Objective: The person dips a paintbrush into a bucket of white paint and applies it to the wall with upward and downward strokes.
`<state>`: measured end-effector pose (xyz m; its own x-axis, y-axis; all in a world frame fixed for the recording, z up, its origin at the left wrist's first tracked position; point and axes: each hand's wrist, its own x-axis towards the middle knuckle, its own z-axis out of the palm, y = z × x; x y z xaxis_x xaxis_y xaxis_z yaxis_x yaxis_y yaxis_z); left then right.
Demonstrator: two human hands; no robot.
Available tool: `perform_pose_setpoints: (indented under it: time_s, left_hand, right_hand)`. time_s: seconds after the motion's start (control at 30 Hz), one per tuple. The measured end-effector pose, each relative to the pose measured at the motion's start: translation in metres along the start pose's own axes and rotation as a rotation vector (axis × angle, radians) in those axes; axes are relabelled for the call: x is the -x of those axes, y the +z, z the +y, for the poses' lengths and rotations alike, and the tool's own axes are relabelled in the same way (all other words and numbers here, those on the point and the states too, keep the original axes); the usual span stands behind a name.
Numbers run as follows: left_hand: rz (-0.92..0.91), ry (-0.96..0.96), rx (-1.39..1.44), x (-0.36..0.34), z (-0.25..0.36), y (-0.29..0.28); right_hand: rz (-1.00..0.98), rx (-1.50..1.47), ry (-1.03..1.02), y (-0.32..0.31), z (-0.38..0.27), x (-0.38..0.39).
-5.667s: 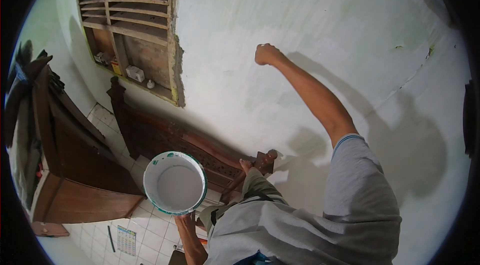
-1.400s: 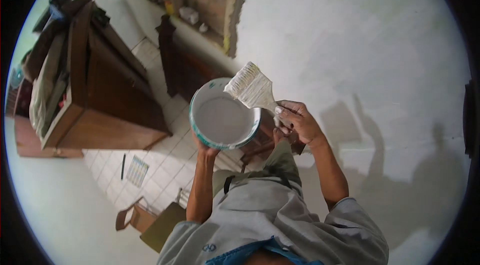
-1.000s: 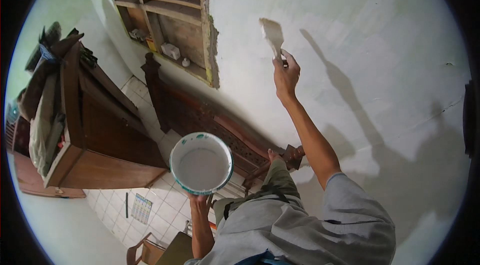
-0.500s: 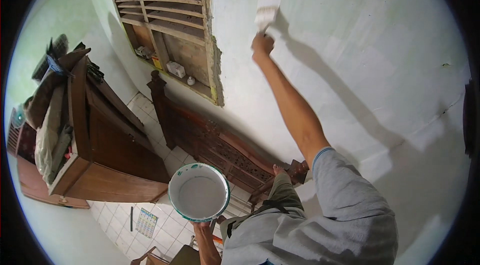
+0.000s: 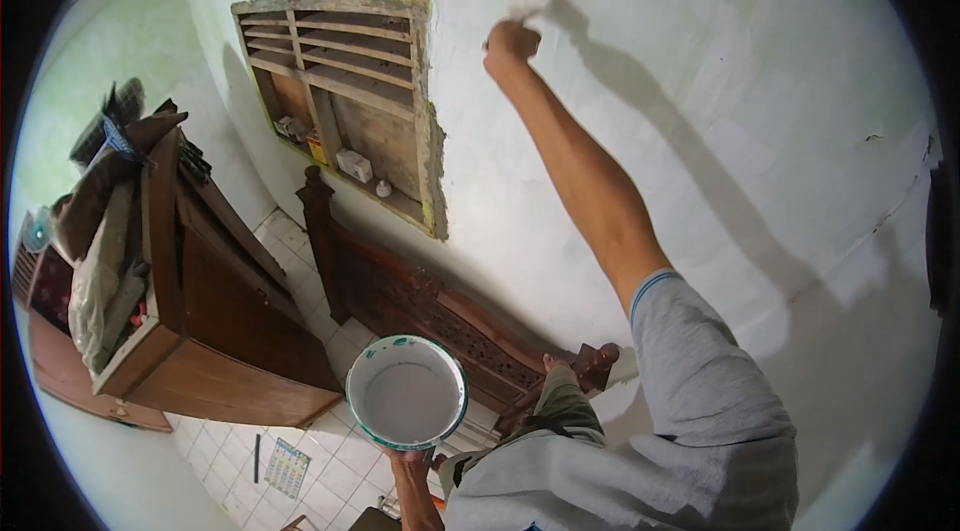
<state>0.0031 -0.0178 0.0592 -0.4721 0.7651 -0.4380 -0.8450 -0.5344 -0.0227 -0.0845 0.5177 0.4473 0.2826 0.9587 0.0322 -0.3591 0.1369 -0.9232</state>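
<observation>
My right arm stretches up along the pale green and white wall [image 5: 700,81]. The right hand [image 5: 512,46] is closed round a paintbrush [image 5: 532,6], smeared by motion, whose head is at the wall just beyond the fist. Low in the view my left hand [image 5: 408,457] bears a bucket [image 5: 402,349] from below; most of its fingers are hidden under it. The bucket has a green-stained rim and whitish paint [image 5: 405,409] inside. Right of the louvred wall opening, fresh white shows where the brush works.
Left of my right arm is the wooden louvred opening [image 5: 355,61], with small boxes [image 5: 354,165] on its sill. A carved dark wooden bed frame [image 5: 440,301] stands along the wall below. A brown wardrobe [image 5: 240,301] with bundles on top leans into view at left. White tiles [image 5: 335,481] cover the floor.
My right hand has moved slightly left and its wrist has turned; the brush now lies flatter and blurred. The view has tilted slightly, and the bucket appears a little lower and further right.
</observation>
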Motion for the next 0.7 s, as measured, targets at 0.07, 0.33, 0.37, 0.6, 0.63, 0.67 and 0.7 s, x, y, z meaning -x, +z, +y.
perform_pose_setpoints:
  time_s: [0.07,0.33,0.37,0.6,0.63,0.67,0.7]
  left_hand:
    - [-0.007,-0.002,-0.005,0.002,0.000,0.003]
    - [-0.029,-0.047,-0.019,-0.005,-0.008,0.012]
    - [-0.017,-0.028,-0.010,-0.003,-0.005,0.008]
    - [-0.022,0.002,-0.011,0.000,0.002,0.006]
    - [-0.020,-0.004,-0.013,-0.001,0.001,0.006]
    - [-0.018,-0.013,-0.018,-0.002,0.000,0.006]
    - [-0.008,0.002,-0.014,-0.001,0.001,0.004]
  right_hand:
    - [-0.106,0.055,-0.416,0.009,-0.044,-0.001]
    - [0.004,0.918,-0.420,-0.044,0.073,-0.064]
    - [-0.018,0.573,-0.112,-0.047,0.107,-0.041]
    - [0.003,0.423,-0.046,-0.040,0.115,-0.011]
    - [-0.010,0.547,-0.387,-0.029,0.095,-0.024]
    - [0.035,0.681,-0.734,-0.020,0.073,-0.038]
    - [0.146,0.403,-0.779,-0.009,0.045,-0.033]
